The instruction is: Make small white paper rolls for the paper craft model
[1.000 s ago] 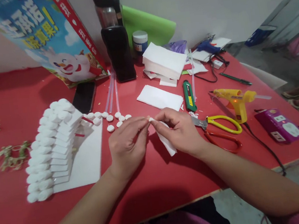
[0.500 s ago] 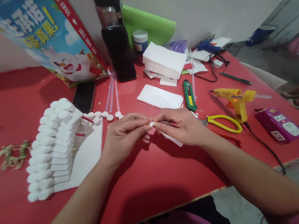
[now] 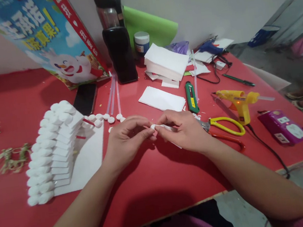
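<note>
Over the middle of the red table, my left hand (image 3: 129, 136) pinches the small white end of a white paper strip (image 3: 152, 127) between thumb and fingertips. My right hand (image 3: 183, 129) grips the same strip, whose far part shows partly beneath the palm. The fingertips of both hands almost meet. To the left stands a fan-shaped row of folded white paper pieces (image 3: 60, 163) tipped with rounded white pads (image 3: 42, 168), on a white sheet (image 3: 91, 165). Several small white discs (image 3: 110, 120) lie just beyond my left hand.
Right of my hands are yellow-and-red-handled pliers (image 3: 226, 124), a yellow glue gun (image 3: 239, 100) and a purple power box (image 3: 281, 127). Behind lie a green cutter (image 3: 191, 97), white paper stacks (image 3: 167, 62), a phone (image 3: 85, 98) and a black bottle (image 3: 120, 54). Straw figures (image 3: 13, 158) lie left.
The paper strip has turned slightly in my fingers, with more of it showing over my right fingers. My left fingers have curled a little; both hands stay in nearly the same place.
</note>
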Demonstrator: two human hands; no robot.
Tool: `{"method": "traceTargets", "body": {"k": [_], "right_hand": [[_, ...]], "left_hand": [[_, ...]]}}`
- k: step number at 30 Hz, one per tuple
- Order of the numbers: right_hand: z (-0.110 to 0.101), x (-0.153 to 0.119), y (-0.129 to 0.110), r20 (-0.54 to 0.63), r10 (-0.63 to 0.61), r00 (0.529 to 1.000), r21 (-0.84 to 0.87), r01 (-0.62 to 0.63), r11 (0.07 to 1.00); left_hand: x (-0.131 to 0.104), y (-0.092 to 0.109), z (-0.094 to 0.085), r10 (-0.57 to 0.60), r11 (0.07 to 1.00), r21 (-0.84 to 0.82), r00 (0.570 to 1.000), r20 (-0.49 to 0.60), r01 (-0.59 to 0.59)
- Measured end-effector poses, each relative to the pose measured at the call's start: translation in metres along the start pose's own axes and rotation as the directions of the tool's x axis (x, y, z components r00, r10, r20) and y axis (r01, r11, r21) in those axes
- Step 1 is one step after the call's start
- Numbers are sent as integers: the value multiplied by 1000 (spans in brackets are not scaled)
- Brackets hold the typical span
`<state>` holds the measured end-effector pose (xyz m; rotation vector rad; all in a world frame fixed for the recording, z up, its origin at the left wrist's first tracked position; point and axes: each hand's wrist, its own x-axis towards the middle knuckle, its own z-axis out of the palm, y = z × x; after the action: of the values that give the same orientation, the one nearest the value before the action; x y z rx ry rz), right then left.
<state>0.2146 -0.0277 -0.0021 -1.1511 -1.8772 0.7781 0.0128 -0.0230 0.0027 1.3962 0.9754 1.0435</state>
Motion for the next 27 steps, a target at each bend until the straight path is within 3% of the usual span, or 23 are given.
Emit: {"method": "traceTargets", "body": {"k": [6,13,18,23,25,27], "right_hand": [[-2,-2,-1,30,-131,991,-66,133,989],[-4,-1,0,50,-160,986,-52,162,985],[3,-3,-1,-8,-63,998,-39,63,997],[11,-4,-5,-75,-58,996,-34,55,998],[9,-2,-5,-39,59,998,120,-54,991],[6,1,-3,103,247,964,406,-267,874]], "left_hand": [[0,-3,2,-96,991,-89,995,19,98],[2,-7,-3,-139,968,-199,987,77,151],[2,-6,2,-68,990,-123,998,-3,67],[1,-7,8,11,1000,-24,994,-105,-14],[1,-8,7,-4,1000,-26,995,-102,2],[3,-9,4,-37,999,-34,997,-68,35]]}}
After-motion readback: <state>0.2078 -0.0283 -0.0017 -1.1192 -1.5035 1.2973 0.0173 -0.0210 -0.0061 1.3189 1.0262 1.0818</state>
